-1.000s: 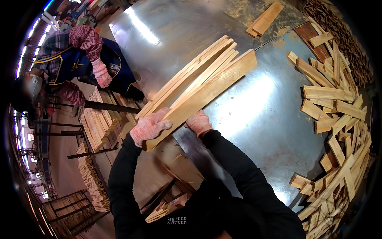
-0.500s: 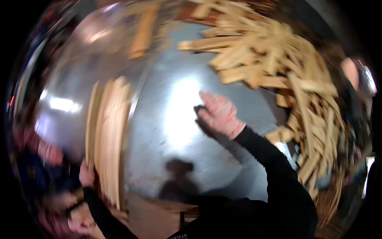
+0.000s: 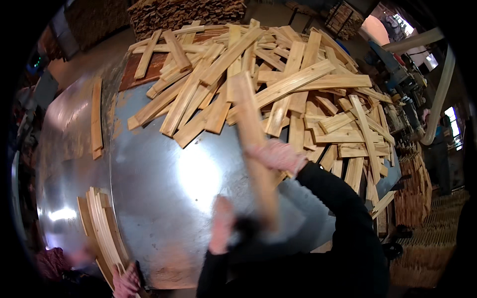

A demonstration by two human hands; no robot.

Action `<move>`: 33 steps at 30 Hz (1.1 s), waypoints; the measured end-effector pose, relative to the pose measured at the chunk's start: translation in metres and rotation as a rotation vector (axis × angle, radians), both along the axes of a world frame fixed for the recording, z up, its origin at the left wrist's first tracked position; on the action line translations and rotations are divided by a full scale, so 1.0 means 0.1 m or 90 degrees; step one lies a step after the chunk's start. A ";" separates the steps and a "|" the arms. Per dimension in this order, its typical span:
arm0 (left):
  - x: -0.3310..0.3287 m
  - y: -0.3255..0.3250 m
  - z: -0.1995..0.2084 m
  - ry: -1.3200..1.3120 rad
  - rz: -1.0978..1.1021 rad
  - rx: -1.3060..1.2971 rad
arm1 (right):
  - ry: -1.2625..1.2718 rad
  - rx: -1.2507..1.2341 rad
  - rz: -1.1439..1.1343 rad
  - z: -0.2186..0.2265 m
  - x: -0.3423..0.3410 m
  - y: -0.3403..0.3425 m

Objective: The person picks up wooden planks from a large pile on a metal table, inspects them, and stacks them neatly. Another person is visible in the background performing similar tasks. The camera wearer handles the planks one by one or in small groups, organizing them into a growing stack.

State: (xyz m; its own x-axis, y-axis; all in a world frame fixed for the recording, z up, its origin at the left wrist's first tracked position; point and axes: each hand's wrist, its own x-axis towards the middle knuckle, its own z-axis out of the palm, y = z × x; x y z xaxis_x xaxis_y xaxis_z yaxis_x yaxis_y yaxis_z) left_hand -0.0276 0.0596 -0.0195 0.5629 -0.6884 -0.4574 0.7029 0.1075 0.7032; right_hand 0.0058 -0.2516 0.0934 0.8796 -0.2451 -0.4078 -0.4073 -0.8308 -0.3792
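Note:
My right hand is closed around a wooden board, gripping it near its middle. The board stands out at a slant over the metal table and its near end is blurred. To the left of that board is my left hand, smeared by motion, so its fingers cannot be made out. A gap of table shows between it and the board. Beyond my right hand rises a big loose pile of similar boards, crossing one another at many angles.
At the lower left a row of boards lies side by side, with another person's hand on its near end. One single board lies farther up the left part. Stacked wood stands behind the pile; more stacks are at the right.
My left hand has left the row of boards and moved right. My right hand, empty before, now holds a board. The view has shifted, showing more of the pile.

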 end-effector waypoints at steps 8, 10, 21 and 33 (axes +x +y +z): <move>-0.68 -1.16 -0.25 0.119 0.009 0.087 | -0.107 -0.659 0.118 0.00 0.74 -2.58; -1.01 -1.37 -0.24 0.056 -0.001 0.209 | 0.069 -0.541 0.109 -0.11 0.75 -2.65; -1.87 -2.73 -0.59 0.340 0.286 -0.144 | -0.300 0.000 0.243 -0.67 -1.98 -1.40; -1.85 -3.35 -0.29 0.189 0.338 0.062 | -0.328 -0.380 -0.739 -1.16 -2.01 -2.39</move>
